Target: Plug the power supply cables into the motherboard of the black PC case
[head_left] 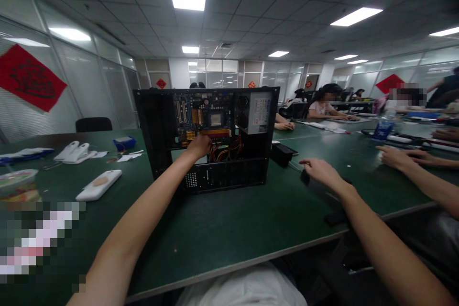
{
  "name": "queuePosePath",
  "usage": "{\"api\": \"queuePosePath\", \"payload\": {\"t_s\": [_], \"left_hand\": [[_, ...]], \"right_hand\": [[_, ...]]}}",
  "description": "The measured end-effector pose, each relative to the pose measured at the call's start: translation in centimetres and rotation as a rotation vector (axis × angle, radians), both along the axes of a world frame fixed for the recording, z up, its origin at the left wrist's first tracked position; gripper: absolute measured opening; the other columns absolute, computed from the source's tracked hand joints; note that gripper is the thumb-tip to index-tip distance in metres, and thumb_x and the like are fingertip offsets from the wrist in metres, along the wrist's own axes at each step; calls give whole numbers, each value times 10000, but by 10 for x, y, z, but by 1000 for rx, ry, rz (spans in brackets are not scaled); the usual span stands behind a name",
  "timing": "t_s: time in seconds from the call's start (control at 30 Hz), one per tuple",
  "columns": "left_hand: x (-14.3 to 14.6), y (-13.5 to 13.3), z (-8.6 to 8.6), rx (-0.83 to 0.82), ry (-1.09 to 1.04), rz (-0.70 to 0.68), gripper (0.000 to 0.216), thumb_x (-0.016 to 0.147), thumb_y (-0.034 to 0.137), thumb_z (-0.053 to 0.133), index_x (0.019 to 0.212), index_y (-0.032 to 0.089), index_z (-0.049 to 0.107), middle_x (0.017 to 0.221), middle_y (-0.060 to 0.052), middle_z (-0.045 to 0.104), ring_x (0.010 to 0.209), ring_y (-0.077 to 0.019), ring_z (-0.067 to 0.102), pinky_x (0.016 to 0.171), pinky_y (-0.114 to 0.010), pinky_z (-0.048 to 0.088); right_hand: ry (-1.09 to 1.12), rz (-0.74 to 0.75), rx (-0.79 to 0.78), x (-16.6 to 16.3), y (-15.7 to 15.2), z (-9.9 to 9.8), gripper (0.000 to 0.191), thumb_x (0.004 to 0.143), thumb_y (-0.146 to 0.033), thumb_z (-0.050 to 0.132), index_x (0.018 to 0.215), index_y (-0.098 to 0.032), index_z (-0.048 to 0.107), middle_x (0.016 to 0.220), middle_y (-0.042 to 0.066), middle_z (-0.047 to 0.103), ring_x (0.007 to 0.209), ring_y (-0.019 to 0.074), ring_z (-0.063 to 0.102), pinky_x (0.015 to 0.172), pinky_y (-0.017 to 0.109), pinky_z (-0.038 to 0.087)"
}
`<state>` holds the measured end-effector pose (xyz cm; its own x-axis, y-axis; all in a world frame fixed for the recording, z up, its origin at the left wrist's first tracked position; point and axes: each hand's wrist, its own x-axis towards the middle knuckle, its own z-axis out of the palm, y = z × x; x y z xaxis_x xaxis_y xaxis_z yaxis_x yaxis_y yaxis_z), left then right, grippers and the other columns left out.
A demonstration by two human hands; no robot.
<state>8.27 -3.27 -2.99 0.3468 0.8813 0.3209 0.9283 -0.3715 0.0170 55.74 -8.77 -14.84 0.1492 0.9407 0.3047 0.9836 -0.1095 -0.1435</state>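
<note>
An open black computer case (225, 172) stands upright on the table in front of me. Inside it are a motherboard (193, 114), a power supply (258, 112) at upper right and a bundle of coloured cables (229, 150). My left hand (201, 147) reaches into the case at the board's lower edge, beside the cables. Its fingers are closed, and what they hold, if anything, is hidden. Right of the case, my right hand (321, 172) hovers over the table with its index finger stretched out and nothing visible in it. A small black box (282, 154) lies between that hand and the case.
On the left are a white power bank-like block (99, 185), white plastic pieces (74, 152), a blue box (124, 143) and a food tub (19, 185). A bottle (383, 126) and another person's hands (398, 158) are at right. The table's front edge (236, 266) runs close to me.
</note>
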Motion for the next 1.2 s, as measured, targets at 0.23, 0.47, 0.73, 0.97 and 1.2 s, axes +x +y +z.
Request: {"api": "queuePosePath", "payload": {"t_s": [0.23,0.47,0.73,0.97,1.2], "left_hand": [[-3,4,-1,16,19,-23,341,951,181,474,1005,150,809,1000,-158,774,932,-250,725,807,-299,515],[-9,13,-5,13,-17,-35,326,924,153,510,1021,197,818,1006,-105,786,950,-227,726,847,-272,511],[-11,14,-5,5,-22,-64,338,919,157,499,1037,175,815,1012,-99,795,953,-245,735,839,-293,518],[-13,19,-6,-11,-18,-46,359,935,180,495,1112,188,808,1084,-91,791,1046,-253,728,888,-289,518],[-11,16,-3,-15,-10,-51,343,950,205,500,1085,208,815,1097,-85,790,1076,-253,722,901,-279,501]], "right_hand": [[2,16,-150,38,107,19,604,912,-162,440,1507,-210,528,1369,165,660,1197,285,653,946,349,501],[30,-38,-93,56,176,-17,586,865,-270,555,1449,-233,595,1400,230,546,1305,393,527,1062,547,438],[115,12,-95,79,195,-30,630,829,-136,461,1444,-158,599,1416,173,623,1327,323,563,1094,430,453],[196,91,-114,82,189,-35,493,931,-256,444,1380,-206,642,1417,80,654,1264,255,626,1093,361,461],[249,108,-68,79,172,-32,534,862,-130,429,1336,-157,674,1383,105,675,1274,243,620,1112,350,451]]}}
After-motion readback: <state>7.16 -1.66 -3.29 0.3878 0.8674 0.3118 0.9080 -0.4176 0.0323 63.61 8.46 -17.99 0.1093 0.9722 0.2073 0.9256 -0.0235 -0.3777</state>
